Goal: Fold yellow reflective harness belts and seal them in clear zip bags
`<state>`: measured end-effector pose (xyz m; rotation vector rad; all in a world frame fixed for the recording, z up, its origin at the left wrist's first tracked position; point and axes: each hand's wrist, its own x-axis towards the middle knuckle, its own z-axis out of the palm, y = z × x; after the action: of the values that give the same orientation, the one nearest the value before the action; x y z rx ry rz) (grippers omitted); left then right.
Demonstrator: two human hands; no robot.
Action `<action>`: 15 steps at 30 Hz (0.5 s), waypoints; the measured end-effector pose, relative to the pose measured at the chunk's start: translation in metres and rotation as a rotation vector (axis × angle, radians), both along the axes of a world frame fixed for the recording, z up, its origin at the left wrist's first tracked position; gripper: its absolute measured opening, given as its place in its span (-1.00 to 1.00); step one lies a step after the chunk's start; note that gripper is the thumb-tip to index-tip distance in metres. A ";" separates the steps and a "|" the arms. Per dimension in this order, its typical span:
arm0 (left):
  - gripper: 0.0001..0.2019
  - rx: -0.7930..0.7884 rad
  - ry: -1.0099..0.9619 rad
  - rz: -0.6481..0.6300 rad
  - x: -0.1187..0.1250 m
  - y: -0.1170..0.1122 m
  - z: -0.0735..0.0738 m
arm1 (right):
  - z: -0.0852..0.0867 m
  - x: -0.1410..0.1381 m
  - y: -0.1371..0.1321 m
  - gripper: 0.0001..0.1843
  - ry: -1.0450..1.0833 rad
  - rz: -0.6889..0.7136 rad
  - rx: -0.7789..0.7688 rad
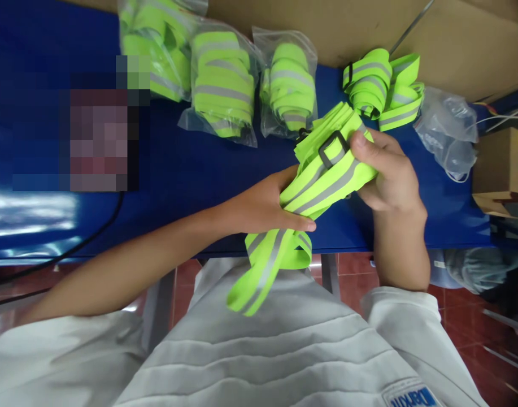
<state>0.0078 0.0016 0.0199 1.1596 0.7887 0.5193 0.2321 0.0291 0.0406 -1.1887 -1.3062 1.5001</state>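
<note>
A neon-yellow reflective strap with grey stripes and a black buckle is folded into a thick bundle over the table's front edge. My left hand wraps round its lower part, thumb across the front. My right hand pinches the upper right end, thumb on top. Loops of the same strap hang below my left hand, over my lap. Most of my left fingers are hidden behind the bundle.
Several plastic bags of rolled straps line the back of the blue table. Unbagged straps, clear plastic bags and a cardboard box are at right. A black cable crosses the left side. One area is pixelated.
</note>
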 end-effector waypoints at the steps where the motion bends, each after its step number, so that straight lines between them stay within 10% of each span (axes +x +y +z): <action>1: -0.34 0.054 0.025 0.044 0.001 0.000 0.000 | 0.000 0.001 0.001 -0.60 0.028 0.014 -0.024; 9: -0.64 0.106 0.075 -0.060 -0.004 -0.001 -0.005 | -0.007 -0.007 0.005 -0.54 0.008 0.123 -0.147; 15: -0.63 0.212 0.111 -0.030 -0.005 0.004 -0.017 | -0.009 -0.012 -0.006 -0.66 -0.324 0.037 0.383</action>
<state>0.0029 0.0056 0.0033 1.4035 0.8245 0.5259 0.2198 0.0231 0.0314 -1.1849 -1.7477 1.0422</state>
